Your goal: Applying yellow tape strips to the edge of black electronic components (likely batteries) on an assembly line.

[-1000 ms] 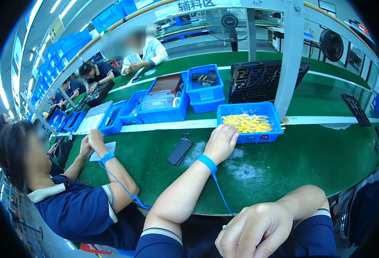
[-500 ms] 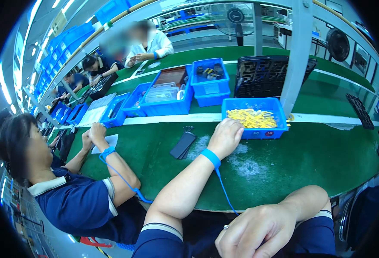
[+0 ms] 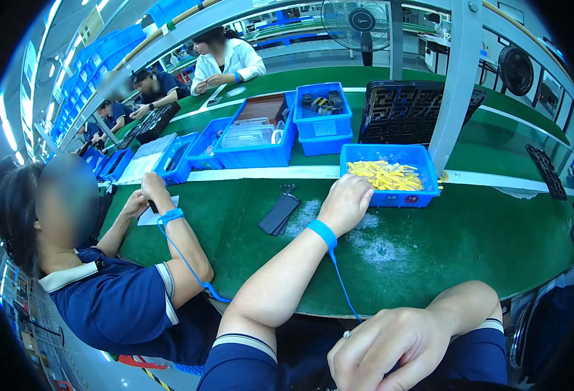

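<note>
My left hand (image 3: 345,203), a blue strap on its wrist, rests at the near left corner of a blue bin (image 3: 401,201). Its fingers are curled over the corner, with the tips partly hidden. Inside the bin lie many small yellow pieces (image 3: 388,174) and some clear plastic bags. My right hand (image 3: 391,345) hangs close to my body at the lower edge, a ring on one finger. Its fingers bend downward and their ends are out of sight; nothing shows in it. Left of my left forearm, several flat dark rectangular pieces (image 3: 279,214) lie on the green mat.
A co-worker (image 3: 111,293) sits at my left, hands over a white sheet (image 3: 158,214). Blue bins (image 3: 254,158) stand along the far side, with a black tray (image 3: 401,117) propped behind. A grey post (image 3: 456,85) rises beside the yellow-piece bin. A blue cord (image 3: 342,280) trails from my wrist.
The view has tilted slightly. The co-worker at left has turned and lowered their hands a little, a small dark thing showing in them. My hands stay about where they were.
</note>
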The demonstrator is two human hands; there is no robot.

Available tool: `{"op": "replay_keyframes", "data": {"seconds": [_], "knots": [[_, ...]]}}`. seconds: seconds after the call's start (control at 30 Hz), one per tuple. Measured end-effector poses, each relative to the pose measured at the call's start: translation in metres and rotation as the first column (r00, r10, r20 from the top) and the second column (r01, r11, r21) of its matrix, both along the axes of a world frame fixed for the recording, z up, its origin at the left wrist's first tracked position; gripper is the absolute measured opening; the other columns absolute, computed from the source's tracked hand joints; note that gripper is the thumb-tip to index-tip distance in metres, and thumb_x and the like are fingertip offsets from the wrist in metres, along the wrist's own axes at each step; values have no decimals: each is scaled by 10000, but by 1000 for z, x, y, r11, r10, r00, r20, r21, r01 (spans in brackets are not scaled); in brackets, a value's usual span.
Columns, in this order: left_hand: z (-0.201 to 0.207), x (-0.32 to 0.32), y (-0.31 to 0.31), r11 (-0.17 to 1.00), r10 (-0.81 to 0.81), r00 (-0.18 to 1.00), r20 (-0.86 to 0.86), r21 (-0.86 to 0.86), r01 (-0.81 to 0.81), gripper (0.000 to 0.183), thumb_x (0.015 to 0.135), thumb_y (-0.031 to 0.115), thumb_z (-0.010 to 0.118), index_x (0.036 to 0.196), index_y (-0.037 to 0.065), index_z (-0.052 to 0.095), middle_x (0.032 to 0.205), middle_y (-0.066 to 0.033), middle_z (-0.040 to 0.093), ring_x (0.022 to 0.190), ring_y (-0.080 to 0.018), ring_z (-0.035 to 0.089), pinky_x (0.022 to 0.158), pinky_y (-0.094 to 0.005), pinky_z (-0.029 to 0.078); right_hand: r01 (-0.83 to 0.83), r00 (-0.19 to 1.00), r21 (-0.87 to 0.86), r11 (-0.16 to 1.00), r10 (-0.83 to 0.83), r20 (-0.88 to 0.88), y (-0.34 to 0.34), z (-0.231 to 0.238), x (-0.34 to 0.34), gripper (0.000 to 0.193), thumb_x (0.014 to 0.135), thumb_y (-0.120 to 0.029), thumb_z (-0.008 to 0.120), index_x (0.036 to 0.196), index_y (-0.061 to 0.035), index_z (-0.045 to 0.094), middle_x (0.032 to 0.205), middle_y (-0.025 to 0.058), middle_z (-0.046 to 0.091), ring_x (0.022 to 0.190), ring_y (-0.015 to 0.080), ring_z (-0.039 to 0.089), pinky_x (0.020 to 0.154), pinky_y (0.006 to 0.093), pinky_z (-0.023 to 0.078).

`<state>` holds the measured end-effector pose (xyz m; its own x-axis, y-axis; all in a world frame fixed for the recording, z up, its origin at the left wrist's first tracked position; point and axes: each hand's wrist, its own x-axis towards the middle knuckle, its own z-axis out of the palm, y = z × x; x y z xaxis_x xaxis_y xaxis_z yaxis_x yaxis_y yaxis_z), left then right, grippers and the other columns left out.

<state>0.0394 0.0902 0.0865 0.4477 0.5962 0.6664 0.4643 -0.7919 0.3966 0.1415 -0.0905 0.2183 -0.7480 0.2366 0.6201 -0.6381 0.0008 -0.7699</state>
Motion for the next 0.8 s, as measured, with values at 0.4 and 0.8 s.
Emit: {"op": "replay_keyframes", "data": {"seconds": [0.4,0.8], "knots": [[2,2,6,1000,-11,1000,-17,22,11,133,844,119,576,842,1,637,906,-152,634,932,-335,565,855,-434,442,506,636,-367,780,-625,-452,-34,15,-6,45,756,-46,715,714,-39,700,784,134,653,663,177,584,544,243,449],[3,-13,1,998,56,995,-81,1,-56,144,870,123,562,902,4,637,953,-138,641,980,-322,571,886,-406,444,382,776,-226,896,-444,-448,-22,19,21,106,812,5,637,719,0,688,771,124,658,644,195,572,554,250,460]]}}
